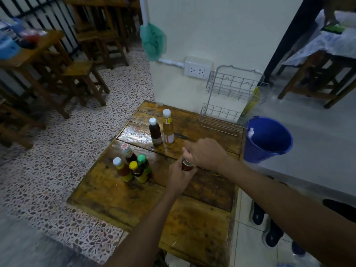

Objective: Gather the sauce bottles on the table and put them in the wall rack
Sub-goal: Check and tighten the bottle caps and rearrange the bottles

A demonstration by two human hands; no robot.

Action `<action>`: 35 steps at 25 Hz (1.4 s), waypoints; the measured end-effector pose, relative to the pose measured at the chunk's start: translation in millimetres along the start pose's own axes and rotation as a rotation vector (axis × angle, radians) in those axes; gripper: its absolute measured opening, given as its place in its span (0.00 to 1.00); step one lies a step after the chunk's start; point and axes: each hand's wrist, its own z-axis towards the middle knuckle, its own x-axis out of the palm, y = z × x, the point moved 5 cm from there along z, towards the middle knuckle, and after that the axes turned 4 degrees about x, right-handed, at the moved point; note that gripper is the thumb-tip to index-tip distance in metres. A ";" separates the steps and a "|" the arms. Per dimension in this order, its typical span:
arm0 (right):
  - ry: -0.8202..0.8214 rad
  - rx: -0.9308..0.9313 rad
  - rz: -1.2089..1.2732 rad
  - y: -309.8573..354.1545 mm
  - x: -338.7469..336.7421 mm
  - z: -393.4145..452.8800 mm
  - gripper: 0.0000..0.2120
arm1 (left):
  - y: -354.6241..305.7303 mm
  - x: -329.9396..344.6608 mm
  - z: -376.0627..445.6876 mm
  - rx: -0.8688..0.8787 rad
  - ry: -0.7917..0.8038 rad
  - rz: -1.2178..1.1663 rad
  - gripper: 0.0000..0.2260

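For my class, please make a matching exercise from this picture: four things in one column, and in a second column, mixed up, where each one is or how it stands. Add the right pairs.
Things
1. bucket
2. wall rack
3. red bottle
4. green cloth

Places or states
A. gripped in both hands, the left hand round its body and the right hand over its top
B. hanging from a white pipe on the wall
C. blue, beside the table's right edge
D. wire, fixed to the wall with nothing in it

Pairs: 1-C, 2-D, 3-A, 4-B

Blue bucket (pixel 269 139), green-capped bottle (pixel 143 164), yellow-brown wooden table (pixel 192 224), speckled terrazzo floor (pixel 57 170).
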 end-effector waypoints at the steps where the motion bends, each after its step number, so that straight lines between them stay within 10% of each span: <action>1: -0.047 -0.044 0.009 6.1 -2.7 -4.6 0.19 | 2.0 -2.7 -3.8 -0.041 0.032 -0.014 0.11; 7: -0.176 -0.280 0.096 20.6 -10.7 -16.8 0.19 | 1.3 -23.5 -15.4 -0.098 0.370 0.012 0.06; 23: 0.089 0.355 0.500 37.2 30.7 4.2 0.27 | 23.1 -27.9 -10.3 0.006 -0.124 0.011 0.08; 35: 0.121 0.318 0.813 88.1 85.6 49.3 0.20 | 114.2 -56.8 1.4 -0.201 -0.266 -0.030 0.23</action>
